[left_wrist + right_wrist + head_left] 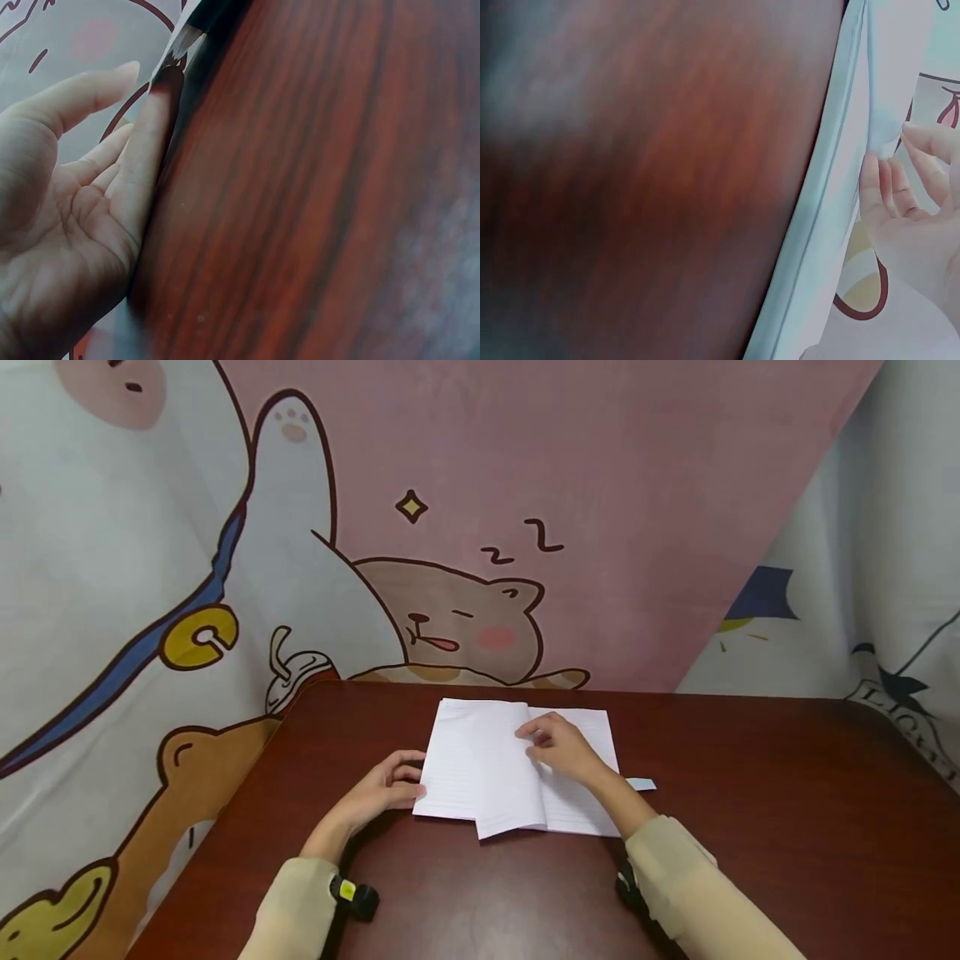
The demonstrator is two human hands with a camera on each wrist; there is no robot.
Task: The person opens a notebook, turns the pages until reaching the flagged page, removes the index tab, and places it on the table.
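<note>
An open notebook (450, 768) with white lined pages lies on the dark reddish-brown table. One loose-standing page (506, 777) is partly turned, its lower corner jutting past the notebook's near edge. My right hand (562, 747) is over the right half and pinches that page's edge between thumb and fingers; the right wrist view shows the page (892, 82) bent at the fingertips. At the notebook's left edge, my left hand (382, 789) touches the side with relaxed fingers. In the left wrist view its thumb (90, 97) stands apart from the fingers.
A small pale tab (641, 784) sticks out from the notebook's right side. The table (787, 827) extends to both sides and toward me. Behind it hangs a cartoon-printed cloth (600, 527). Dark wrist devices (360, 900) sit at both sleeves.
</note>
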